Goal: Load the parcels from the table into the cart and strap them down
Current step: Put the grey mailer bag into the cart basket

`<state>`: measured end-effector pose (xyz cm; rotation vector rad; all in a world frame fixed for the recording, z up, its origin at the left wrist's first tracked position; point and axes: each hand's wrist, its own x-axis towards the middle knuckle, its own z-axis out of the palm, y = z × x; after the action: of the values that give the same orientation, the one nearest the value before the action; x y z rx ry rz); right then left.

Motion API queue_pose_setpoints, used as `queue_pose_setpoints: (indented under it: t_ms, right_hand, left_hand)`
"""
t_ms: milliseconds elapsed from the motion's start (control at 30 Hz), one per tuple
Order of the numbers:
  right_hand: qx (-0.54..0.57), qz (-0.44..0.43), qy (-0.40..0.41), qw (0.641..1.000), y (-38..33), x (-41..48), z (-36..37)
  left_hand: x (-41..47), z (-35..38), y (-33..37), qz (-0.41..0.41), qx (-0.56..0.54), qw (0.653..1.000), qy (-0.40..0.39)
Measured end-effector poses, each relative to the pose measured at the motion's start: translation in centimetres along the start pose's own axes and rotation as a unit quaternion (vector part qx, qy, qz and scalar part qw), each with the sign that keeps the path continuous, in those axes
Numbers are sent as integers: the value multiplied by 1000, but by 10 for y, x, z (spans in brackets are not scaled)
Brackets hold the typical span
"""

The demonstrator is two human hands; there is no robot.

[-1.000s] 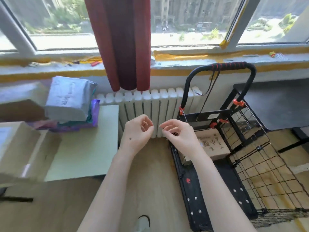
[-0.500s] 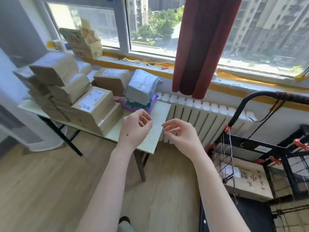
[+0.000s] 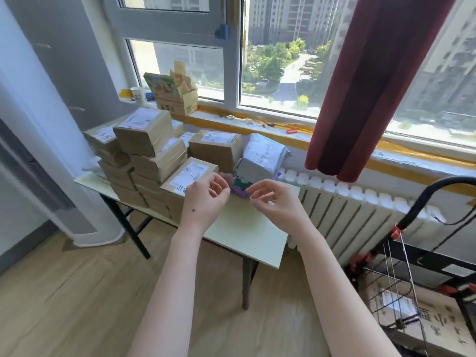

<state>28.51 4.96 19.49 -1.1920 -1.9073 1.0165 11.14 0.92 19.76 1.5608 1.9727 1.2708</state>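
left grip empty | right grip empty | cart holds box

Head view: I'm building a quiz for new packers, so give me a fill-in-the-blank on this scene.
1. The brown parcels are stacked on the ____ end of the table.
2. The grey mailer bag lies on a ____ bag.
3. The left hand and right hand hold ____.
4. The cart stands ____ of the table.
Missing: left; purple; nothing; right.
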Motion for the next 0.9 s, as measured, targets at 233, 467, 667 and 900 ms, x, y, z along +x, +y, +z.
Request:
queue_pose_setpoints:
  t_ms: [233,467,667,900]
  right_hand:
    - [-7,21,55,998,-7,49,27]
    - [-12,41,129,991,7,92,36]
    - [3,89,154,984,45,130,22]
    - [50,130,192,971,93,184,5]
  left_hand:
    - [63,6,-25,52,-70,996,1]
    - [121,33,-47,83,-95,990,-60]
    - [170,74,-64,79,-84,988,-107]
    - [236,133,-67,33,-57,986,-155]
